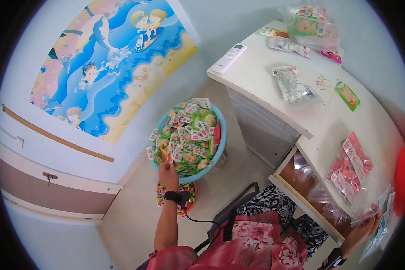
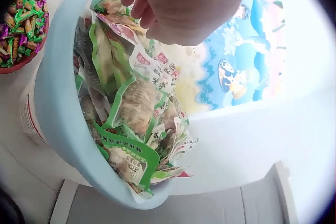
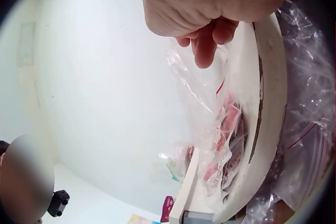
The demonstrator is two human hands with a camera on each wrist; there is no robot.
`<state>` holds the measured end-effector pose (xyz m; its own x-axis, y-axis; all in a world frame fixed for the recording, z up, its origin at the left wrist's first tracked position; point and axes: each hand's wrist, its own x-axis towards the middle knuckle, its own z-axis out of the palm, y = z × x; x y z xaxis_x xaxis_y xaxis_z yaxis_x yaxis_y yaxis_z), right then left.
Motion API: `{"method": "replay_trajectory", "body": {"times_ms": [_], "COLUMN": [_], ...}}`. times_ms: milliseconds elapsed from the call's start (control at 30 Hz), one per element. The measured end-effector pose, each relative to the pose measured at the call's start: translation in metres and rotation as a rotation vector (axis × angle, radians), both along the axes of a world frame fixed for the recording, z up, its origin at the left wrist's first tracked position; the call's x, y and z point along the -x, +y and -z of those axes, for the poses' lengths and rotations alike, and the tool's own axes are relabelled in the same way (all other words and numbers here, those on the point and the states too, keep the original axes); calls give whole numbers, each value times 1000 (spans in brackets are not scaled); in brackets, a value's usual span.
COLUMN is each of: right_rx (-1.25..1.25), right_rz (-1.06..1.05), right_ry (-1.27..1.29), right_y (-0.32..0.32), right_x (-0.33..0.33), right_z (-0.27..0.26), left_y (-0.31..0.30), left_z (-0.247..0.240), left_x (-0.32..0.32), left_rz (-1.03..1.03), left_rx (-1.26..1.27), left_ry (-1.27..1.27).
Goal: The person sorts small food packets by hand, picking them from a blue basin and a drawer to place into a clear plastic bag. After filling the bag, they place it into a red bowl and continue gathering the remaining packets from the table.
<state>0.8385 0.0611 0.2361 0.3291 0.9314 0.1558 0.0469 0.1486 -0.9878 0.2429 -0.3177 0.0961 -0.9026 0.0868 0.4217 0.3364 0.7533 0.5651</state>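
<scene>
A light blue basin (image 1: 222,135) is heaped with small white and green snack packets (image 1: 189,158) (image 2: 137,106). My left hand (image 1: 168,176) (image 2: 184,3) is over its near edge, fingers curled round the end of a packet with yellow and red on it (image 1: 169,155). At the right end of the white desk, my right hand (image 1: 366,228) (image 3: 210,3) grips the edge of a clear plastic bag (image 1: 362,214) (image 3: 191,77) with its fingers curled. Red packets (image 1: 353,164) (image 3: 227,124) lie on the desk beside that hand, inside clear plastic.
An open drawer (image 1: 297,193) holds clear bags. Below the basin is a red bowl (image 1: 194,198) of small wrapped sweets. On the desk (image 1: 265,94) lie a remote (image 1: 229,58), a clear packet (image 1: 294,85), a green packet (image 1: 348,95) and a filled bag (image 1: 311,28). A red object (image 1: 402,182) stands far right.
</scene>
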Motion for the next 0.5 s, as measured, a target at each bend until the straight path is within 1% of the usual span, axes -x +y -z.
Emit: {"method": "replay_trajectory", "body": {"times_ms": [100, 267, 300, 367, 467, 500], "right_rx": [-5, -6, -10, 0, -16, -18], "right_rz": [-2, -41, -40, -50, -11, 0], "right_ry": [155, 162, 174, 154, 126, 119], "right_y": [3, 0, 0, -1, 0, 0], "right_x": [-5, -3, -3, -6, -3, 2], "right_z": [3, 2, 2, 3, 1, 0], "left_y": [1, -13, -16, -5, 27, 44], "left_z": [7, 15, 17, 5, -24, -35], "left_x": [11, 18, 15, 5, 5, 2], "left_rz": [-19, -92, -131, -196, 140, 232], "left_rx": [28, 179, 171, 148, 111, 178], "left_ry": [-4, -49, -33, 2, 264, 341]}}
